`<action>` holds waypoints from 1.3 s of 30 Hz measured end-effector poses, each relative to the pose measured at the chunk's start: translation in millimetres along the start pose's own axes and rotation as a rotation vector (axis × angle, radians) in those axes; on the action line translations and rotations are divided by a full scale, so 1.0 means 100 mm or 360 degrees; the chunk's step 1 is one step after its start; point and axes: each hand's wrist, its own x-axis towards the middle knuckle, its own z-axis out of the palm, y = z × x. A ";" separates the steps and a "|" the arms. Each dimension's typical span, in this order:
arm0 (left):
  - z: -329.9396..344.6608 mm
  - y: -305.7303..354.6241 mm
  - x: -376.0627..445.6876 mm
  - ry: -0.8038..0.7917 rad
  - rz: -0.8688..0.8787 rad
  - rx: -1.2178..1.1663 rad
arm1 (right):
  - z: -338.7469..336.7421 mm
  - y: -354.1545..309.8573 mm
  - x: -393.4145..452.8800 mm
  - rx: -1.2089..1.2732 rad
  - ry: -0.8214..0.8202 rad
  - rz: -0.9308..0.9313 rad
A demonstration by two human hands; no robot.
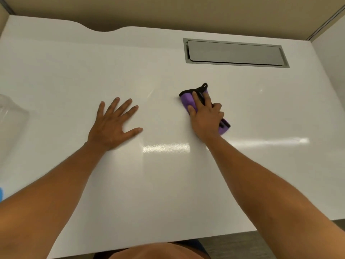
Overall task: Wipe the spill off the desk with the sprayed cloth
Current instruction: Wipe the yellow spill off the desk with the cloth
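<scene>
The right hand (204,116) presses a bunched purple microfibre cloth with black trim (187,100) flat onto the glossy white desk (168,184), fingers curled over it, at about two o'clock from the left hand (113,126), which lies open and empty, palm down. I can't make out any spill, so the risk, as I judge it, is wiping the wrong patch. The clear plastic bottle (11,111) at nine o'clock could be knocked by a wide sweep.
</scene>
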 end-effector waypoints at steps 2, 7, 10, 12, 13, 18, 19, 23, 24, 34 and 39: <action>0.01 -0.01 0.00 0.0001 0.0002 0.0009 | 0.05 -0.28 -0.29 -0.0003 -0.0039 -0.0195; 0.07 -0.05 0.00 0.0067 0.0023 0.0022 | 0.07 -0.24 -1.25 0.0044 -0.0215 -0.0549; 0.09 -0.06 0.01 0.0064 0.0021 0.0000 | 0.06 0.13 -1.77 0.0029 -0.0253 -0.0674; 0.09 -0.06 0.01 0.0054 0.0020 -0.0019 | 0.03 0.48 -1.88 -0.0015 -0.0196 -0.0664; 0.08 -0.05 0.01 0.0053 0.0018 -0.0024 | 0.01 0.64 -1.83 -0.0038 -0.0145 -0.0621; 0.02 -0.02 0.00 0.0002 -0.0005 -0.0037 | -0.09 0.96 -0.77 -0.0074 0.0026 -0.0043; 0.01 -0.02 0.00 -0.0006 -0.0008 -0.0043 | -0.09 0.90 -0.51 -0.0066 0.0038 0.0047; -0.02 0.01 -0.01 -0.0015 -0.0025 -0.0058 | -0.06 0.34 0.16 -0.0066 0.0033 0.0011; -0.03 0.01 0.00 -0.0020 -0.0025 -0.0058 | -0.05 0.17 0.21 -0.0085 0.0016 -0.0056; -0.01 0.01 -0.01 0.0022 -0.0018 -0.0039 | 0.03 -0.19 -1.16 -0.0025 -0.0257 -0.0715; -0.01 0.00 0.00 -0.0018 -0.0017 -0.0022 | -0.05 0.63 -1.91 -0.0075 -0.0258 -0.0875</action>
